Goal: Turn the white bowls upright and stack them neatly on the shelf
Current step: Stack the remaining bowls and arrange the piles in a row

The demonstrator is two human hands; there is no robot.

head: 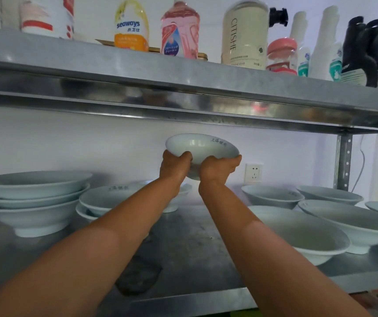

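white glazed bowl (202, 148), shallow and flared, held aloft, mouth tilted toward camera. left hand (174, 167) and right hand (217, 169) both clamped on its underside. left of them: three-bowl stack (35, 202), upright. below: dull metal shelf (190, 243).

**Top shelf is basically a cleaning aisle**

Up there: a yellow Seaways bottle (131, 26), a pink refill bottle (180, 30), a big cream CITISHE jug (244, 35), two black spray bottles (366, 53). White wall socket (253, 172) behind, lower down.
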